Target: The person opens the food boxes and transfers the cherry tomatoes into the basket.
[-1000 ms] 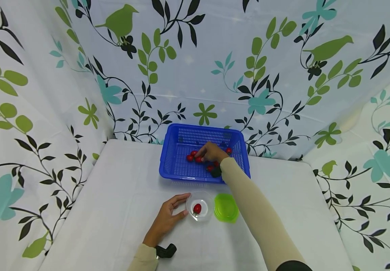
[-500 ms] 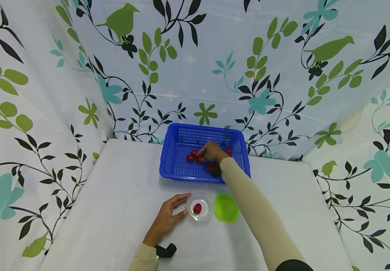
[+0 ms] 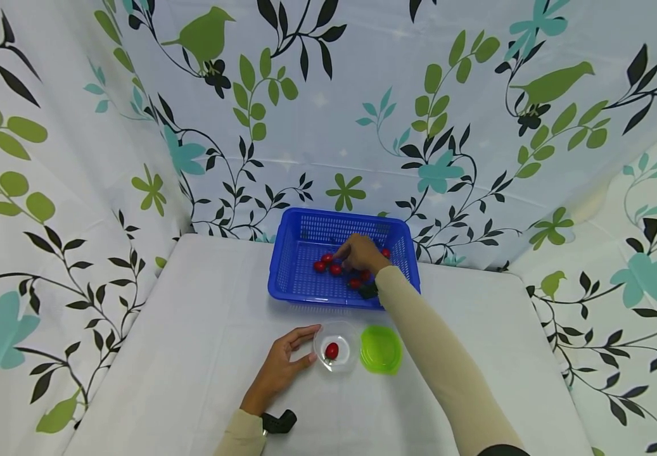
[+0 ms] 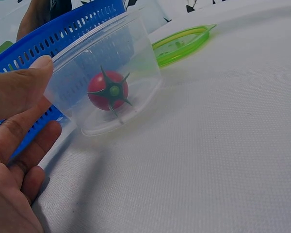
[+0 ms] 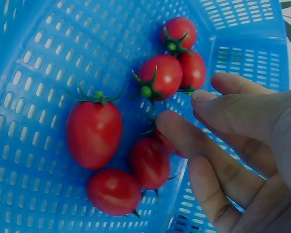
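Observation:
My left hand [image 3: 284, 362] holds the side of a clear plastic container [image 4: 136, 58] on the table, its thumb at the rim and fingers around the wall. One cherry tomato [image 4: 108, 91] with a green calyx lies inside. My right hand [image 5: 242, 145] is in the blue basket [image 3: 282, 278], fingers spread slightly apart over several cherry tomatoes. Its thumb tip comes close to a tomato [image 5: 160, 76] in the upper cluster. A larger-looking tomato [image 5: 94, 134] lies to the left, and another tomato [image 5: 114, 191] below it. The fingers partly hide one tomato.
A bright green lid [image 3: 381, 349] lies on the white table [image 3: 203, 354], just right of the clear container. Behind the basket hangs a patterned curtain [image 3: 305, 126], which also covers both sides. The right forearm reaches past the lid.
My right hand has shifted slightly up and right from the tomato its fingertips were at. That tomato stays in the basket. The left hand and container have not moved.

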Available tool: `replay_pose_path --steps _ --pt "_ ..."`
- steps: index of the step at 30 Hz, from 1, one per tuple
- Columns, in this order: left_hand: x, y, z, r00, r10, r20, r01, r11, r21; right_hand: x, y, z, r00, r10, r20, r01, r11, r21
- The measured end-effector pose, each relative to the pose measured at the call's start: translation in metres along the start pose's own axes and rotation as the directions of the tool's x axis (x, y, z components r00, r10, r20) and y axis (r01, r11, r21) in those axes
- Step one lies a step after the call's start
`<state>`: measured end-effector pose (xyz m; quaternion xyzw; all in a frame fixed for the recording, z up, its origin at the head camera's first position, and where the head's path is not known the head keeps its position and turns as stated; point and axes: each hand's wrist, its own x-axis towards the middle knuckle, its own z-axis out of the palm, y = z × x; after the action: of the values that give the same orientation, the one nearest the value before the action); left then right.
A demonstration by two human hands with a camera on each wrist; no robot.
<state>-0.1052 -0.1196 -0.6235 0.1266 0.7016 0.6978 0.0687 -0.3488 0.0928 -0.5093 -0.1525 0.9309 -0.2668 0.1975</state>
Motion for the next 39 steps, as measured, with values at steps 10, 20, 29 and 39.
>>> replay_pose_path --steps 10,20,29,39 --pt "-0.001 0.000 0.002 1.000 0.003 -0.001 -0.003 1.000 -0.006 -0.023 -0.015 -0.014 0.992 -0.040 -0.119 0.042 0.999 0.011" --pt "-0.001 0.001 0.001 1.000 0.000 0.003 0.000 1.000 -0.015 -0.054 -0.038 -0.029 0.955 -0.137 -0.264 0.137 0.990 -0.017" --pt "-0.001 -0.002 0.000 0.999 0.032 0.007 -0.032 0.999 -0.015 -0.087 -0.056 -0.031 0.922 -0.188 -0.339 0.200 0.980 0.001" --pt "-0.001 0.003 0.001 1.000 0.011 0.007 -0.011 1.000 -0.017 -0.125 -0.061 -0.019 0.861 -0.232 -0.453 0.274 0.961 0.027"
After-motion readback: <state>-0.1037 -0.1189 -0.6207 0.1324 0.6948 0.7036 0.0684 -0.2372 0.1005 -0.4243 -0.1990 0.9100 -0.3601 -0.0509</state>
